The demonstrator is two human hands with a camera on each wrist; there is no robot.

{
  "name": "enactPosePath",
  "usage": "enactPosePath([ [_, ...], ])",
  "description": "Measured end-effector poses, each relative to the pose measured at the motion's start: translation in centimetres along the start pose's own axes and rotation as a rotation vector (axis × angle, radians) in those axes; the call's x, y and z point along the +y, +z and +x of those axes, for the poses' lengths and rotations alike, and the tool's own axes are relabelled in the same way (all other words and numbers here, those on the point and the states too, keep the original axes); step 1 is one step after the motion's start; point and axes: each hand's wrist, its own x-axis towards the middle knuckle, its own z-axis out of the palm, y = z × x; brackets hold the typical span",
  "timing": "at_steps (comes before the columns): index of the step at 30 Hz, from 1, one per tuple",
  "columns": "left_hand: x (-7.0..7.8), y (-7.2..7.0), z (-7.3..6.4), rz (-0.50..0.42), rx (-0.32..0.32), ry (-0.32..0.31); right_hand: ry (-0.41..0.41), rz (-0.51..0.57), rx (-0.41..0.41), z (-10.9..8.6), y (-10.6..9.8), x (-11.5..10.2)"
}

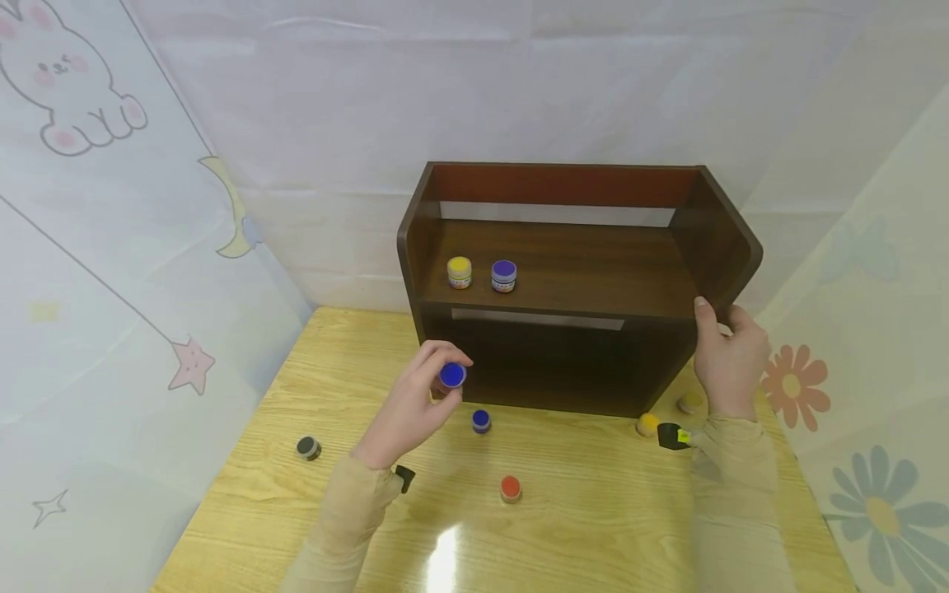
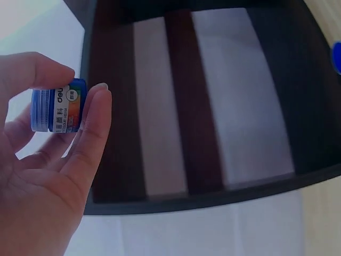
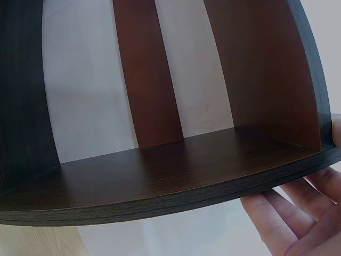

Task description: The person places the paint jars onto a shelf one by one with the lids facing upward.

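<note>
My left hand [image 1: 417,405] pinches a small blue paint jar [image 1: 452,375] between thumb and fingers, in front of the lower left part of a dark brown shelf [image 1: 586,255]. In the left wrist view the jar [image 2: 66,106] shows a printed label and a clear lid. With its thumb at the front and its fingers along the outer side, my right hand [image 1: 730,366] grips the shelf's right side panel. On the upper board stand a yellow paint jar [image 1: 460,273] and a purple paint jar [image 1: 504,276], side by side near the left end.
On the wooden table [image 1: 593,511] lie a dark blue jar [image 1: 481,422], a red jar [image 1: 510,488] and a black jar [image 1: 308,448]. An orange-yellow jar [image 1: 647,424] and an olive jar [image 1: 689,403] sit by the shelf's right foot. Patterned cloth surrounds the table.
</note>
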Motion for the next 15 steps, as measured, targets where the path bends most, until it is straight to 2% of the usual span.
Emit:
enactPosePath([
  [7, 1.3, -0.5, 1.8, 0.015, -0.023, 0.086, 0.012, -0.003, -0.007, 0.1, 0.0, 0.1],
  [15, 2.6, -1.1, 3.7, 0.014, 0.001, 0.184, 0.026, -0.002, -0.003, 0.1, 0.0, 0.0],
])
